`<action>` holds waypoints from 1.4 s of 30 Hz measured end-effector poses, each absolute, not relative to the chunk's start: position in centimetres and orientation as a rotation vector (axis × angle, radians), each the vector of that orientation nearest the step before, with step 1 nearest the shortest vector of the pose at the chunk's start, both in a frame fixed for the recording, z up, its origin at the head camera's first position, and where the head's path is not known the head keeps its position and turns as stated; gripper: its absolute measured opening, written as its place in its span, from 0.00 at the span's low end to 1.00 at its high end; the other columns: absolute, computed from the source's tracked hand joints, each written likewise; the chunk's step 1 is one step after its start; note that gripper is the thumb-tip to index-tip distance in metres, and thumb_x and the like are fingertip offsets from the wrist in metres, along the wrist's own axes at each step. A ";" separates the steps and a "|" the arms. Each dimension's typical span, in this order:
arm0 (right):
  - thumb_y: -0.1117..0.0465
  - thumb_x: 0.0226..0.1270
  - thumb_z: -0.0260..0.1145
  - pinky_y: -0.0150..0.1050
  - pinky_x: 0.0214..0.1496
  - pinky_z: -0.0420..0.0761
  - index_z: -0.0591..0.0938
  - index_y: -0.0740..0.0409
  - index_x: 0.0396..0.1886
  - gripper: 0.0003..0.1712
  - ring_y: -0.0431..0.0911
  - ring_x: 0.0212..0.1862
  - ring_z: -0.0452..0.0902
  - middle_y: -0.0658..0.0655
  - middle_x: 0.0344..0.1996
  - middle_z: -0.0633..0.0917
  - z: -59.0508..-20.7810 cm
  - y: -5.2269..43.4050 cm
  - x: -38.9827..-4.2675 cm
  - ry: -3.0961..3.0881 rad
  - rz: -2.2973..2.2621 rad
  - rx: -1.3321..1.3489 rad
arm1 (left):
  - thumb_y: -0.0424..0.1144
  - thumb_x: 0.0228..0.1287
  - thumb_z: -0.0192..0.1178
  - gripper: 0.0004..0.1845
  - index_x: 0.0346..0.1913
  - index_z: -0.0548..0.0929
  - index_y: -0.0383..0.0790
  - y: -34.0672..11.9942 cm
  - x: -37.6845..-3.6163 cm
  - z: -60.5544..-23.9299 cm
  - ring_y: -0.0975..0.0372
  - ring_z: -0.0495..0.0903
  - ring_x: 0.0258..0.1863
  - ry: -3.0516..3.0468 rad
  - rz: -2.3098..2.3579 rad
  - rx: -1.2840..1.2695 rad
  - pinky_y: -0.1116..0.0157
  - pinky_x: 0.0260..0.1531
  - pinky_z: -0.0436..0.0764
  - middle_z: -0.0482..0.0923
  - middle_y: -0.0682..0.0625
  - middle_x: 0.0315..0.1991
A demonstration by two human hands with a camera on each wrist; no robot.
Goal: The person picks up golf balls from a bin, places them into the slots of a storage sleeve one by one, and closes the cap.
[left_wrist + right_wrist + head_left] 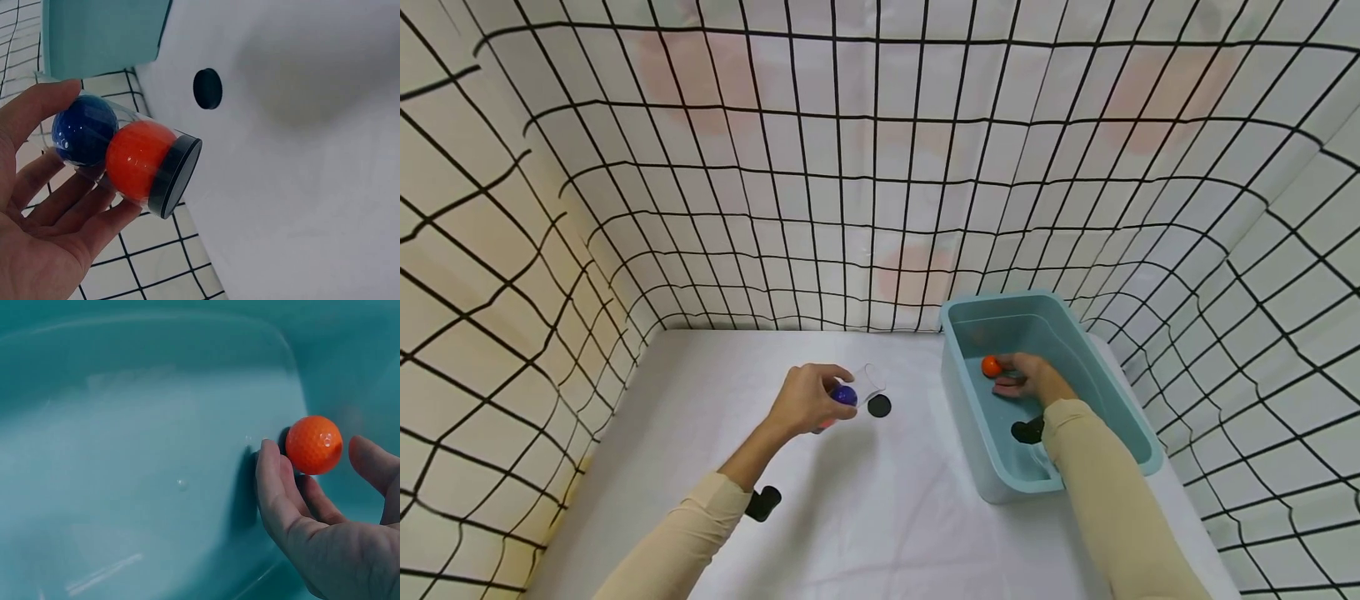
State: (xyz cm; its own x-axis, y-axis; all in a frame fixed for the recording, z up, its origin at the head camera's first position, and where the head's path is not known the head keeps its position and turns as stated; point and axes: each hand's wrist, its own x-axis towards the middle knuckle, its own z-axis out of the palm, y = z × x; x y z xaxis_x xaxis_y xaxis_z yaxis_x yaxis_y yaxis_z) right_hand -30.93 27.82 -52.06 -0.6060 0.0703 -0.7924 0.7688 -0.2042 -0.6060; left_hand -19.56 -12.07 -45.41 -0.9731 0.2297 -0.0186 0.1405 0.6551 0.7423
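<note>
My left hand (pixel 827 398) grips a clear plastic tube (pixel 859 386) held on its side above the white table. In the left wrist view the tube (pixel 125 159) holds a blue ball (pixel 83 130) and an orange ball (pixel 139 160) against its black end cap (pixel 175 177), with my fingers (pixel 69 206) curled under it. My right hand (pixel 1022 379) is inside the teal bin (pixel 977 433). Its fingers (pixel 272 481) and thumb are spread loosely around a loose orange ball (pixel 314 444) on the bin floor, with a small gap at the thumb.
A black round lid (pixel 879 406) lies on the white table (pixel 865 517) just right of the tube, and it also shows in the left wrist view (pixel 207 88). Black-gridded white walls (pixel 850 208) enclose the table on three sides. The bin stands at the right.
</note>
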 end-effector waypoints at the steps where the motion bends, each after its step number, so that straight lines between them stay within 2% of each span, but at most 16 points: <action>1: 0.59 0.79 0.56 0.48 0.72 0.72 0.72 0.60 0.53 0.11 0.57 0.69 0.67 0.65 0.59 0.69 -52.1 27.8 -30.9 1.552 -1.873 0.994 | 0.38 0.47 0.80 0.20 0.47 0.89 0.44 -12.1 -19.6 -45.4 0.57 0.85 0.36 2.759 1.220 0.313 0.61 0.35 0.87 0.89 0.44 0.39; 3: 0.59 0.79 0.56 0.48 0.72 0.72 0.72 0.59 0.54 0.11 0.57 0.70 0.66 0.66 0.64 0.67 -52.0 27.6 -30.9 1.529 -1.890 1.002 | 0.38 0.46 0.80 0.20 0.46 0.89 0.44 -12.2 -19.6 -45.4 0.57 0.85 0.36 2.764 1.221 0.322 0.60 0.35 0.87 0.89 0.44 0.39; 7: 0.58 0.79 0.56 0.48 0.73 0.71 0.68 0.60 0.67 0.22 0.57 0.73 0.64 0.65 0.71 0.64 -52.2 27.3 -30.9 1.509 -1.897 0.992 | 0.39 0.47 0.79 0.20 0.46 0.89 0.44 -12.4 -19.7 -45.4 0.57 0.85 0.36 2.772 1.210 0.330 0.60 0.36 0.88 0.89 0.44 0.39; 9: 0.57 0.80 0.55 0.48 0.73 0.70 0.64 0.59 0.73 0.28 0.57 0.73 0.65 0.65 0.71 0.64 -52.3 27.3 -31.0 1.512 -1.890 0.981 | 0.39 0.47 0.79 0.20 0.46 0.89 0.44 -12.4 -19.7 -45.4 0.57 0.86 0.36 2.777 1.204 0.330 0.60 0.36 0.88 0.89 0.44 0.39; 13: 0.57 0.79 0.56 0.47 0.73 0.71 0.61 0.58 0.75 0.30 0.56 0.71 0.66 0.64 0.66 0.68 -52.6 27.1 -31.2 1.516 -1.880 0.983 | 0.39 0.47 0.79 0.20 0.47 0.89 0.44 -12.5 -19.7 -45.4 0.57 0.86 0.36 2.777 1.198 0.326 0.60 0.36 0.88 0.89 0.44 0.39; 17: 0.57 0.79 0.57 0.47 0.72 0.72 0.63 0.58 0.71 0.27 0.55 0.72 0.66 0.63 0.62 0.69 -52.8 26.7 -31.5 1.527 -1.872 0.993 | 0.38 0.48 0.79 0.20 0.47 0.89 0.43 -12.6 -19.6 -45.2 0.56 0.86 0.36 2.771 1.203 0.312 0.60 0.35 0.88 0.89 0.44 0.39; 22: 0.58 0.78 0.59 0.46 0.71 0.72 0.69 0.58 0.53 0.13 0.54 0.71 0.67 0.62 0.60 0.70 -52.9 26.5 -31.6 1.538 -1.862 1.018 | 0.38 0.48 0.80 0.21 0.48 0.88 0.44 -12.7 -19.6 -45.0 0.55 0.86 0.36 2.765 1.204 0.284 0.61 0.33 0.88 0.89 0.44 0.40; 24: 0.57 0.78 0.59 0.45 0.71 0.73 0.69 0.57 0.50 0.11 0.53 0.70 0.68 0.61 0.60 0.70 -52.9 26.5 -31.5 1.551 -1.851 1.029 | 0.38 0.48 0.80 0.21 0.48 0.88 0.44 -12.6 -19.6 -45.0 0.55 0.86 0.36 2.759 1.207 0.280 0.62 0.31 0.88 0.88 0.43 0.41; 26: 0.57 0.78 0.59 0.45 0.71 0.73 0.70 0.57 0.53 0.12 0.53 0.68 0.70 0.61 0.61 0.71 -52.8 26.6 -31.5 1.558 -1.849 1.047 | 0.38 0.48 0.79 0.21 0.48 0.88 0.43 -12.6 -19.6 -45.0 0.55 0.86 0.36 2.756 1.208 0.284 0.62 0.31 0.88 0.88 0.43 0.41; 28: 0.58 0.77 0.59 0.46 0.70 0.74 0.70 0.57 0.59 0.16 0.54 0.67 0.71 0.62 0.62 0.71 -52.8 26.7 -31.5 1.560 -1.860 1.070 | 0.38 0.48 0.79 0.21 0.48 0.88 0.43 -12.7 -19.6 -45.0 0.55 0.86 0.36 2.756 1.208 0.286 0.62 0.30 0.88 0.89 0.43 0.41; 31: 0.59 0.77 0.60 0.47 0.69 0.75 0.66 0.57 0.70 0.26 0.55 0.68 0.71 0.62 0.65 0.70 -52.7 26.9 -31.4 1.544 -1.884 1.095 | 0.37 0.48 0.79 0.22 0.49 0.88 0.43 -12.7 -19.6 -45.0 0.55 0.86 0.37 2.758 1.213 0.282 0.63 0.30 0.88 0.89 0.43 0.41; 33: 0.60 0.77 0.59 0.47 0.69 0.75 0.63 0.56 0.74 0.29 0.56 0.69 0.70 0.62 0.65 0.69 -52.6 27.1 -31.5 1.527 -1.897 1.098 | 0.38 0.48 0.80 0.22 0.49 0.88 0.43 -12.7 -19.6 -45.0 0.55 0.86 0.37 2.759 1.217 0.277 0.63 0.29 0.88 0.89 0.43 0.41; 35: 0.60 0.78 0.58 0.47 0.70 0.74 0.63 0.57 0.73 0.28 0.56 0.70 0.69 0.63 0.66 0.69 -52.5 27.3 -31.5 1.509 -1.903 1.076 | 0.37 0.48 0.79 0.22 0.49 0.88 0.43 -12.7 -19.6 -45.0 0.55 0.86 0.38 2.757 1.225 0.281 0.63 0.29 0.88 0.89 0.43 0.41; 40: 0.59 0.80 0.55 0.47 0.71 0.73 0.71 0.58 0.56 0.12 0.56 0.69 0.70 0.64 0.61 0.70 -51.6 27.8 -31.5 1.493 -1.903 0.987 | 0.38 0.48 0.79 0.21 0.49 0.88 0.42 -12.6 -19.6 -45.0 0.55 0.86 0.38 2.765 1.209 0.295 0.60 0.34 0.89 0.89 0.43 0.41; 42: 0.58 0.80 0.55 0.47 0.71 0.73 0.71 0.57 0.52 0.09 0.56 0.69 0.71 0.64 0.59 0.71 -51.2 27.9 -31.5 1.492 -1.897 0.963 | 0.38 0.48 0.79 0.21 0.48 0.88 0.42 -12.5 -19.6 -45.0 0.55 0.86 0.38 2.768 1.200 0.295 0.59 0.36 0.89 0.89 0.43 0.41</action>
State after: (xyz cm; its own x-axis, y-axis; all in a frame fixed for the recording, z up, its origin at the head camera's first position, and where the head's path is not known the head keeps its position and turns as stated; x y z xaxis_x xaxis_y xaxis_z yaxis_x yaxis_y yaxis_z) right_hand -31.49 27.91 -51.23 -0.6009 0.0179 -0.7991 0.7724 -0.2441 -0.5863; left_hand -19.59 -12.53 -45.02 -0.9750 0.2209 -0.0238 0.1336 0.6684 0.7317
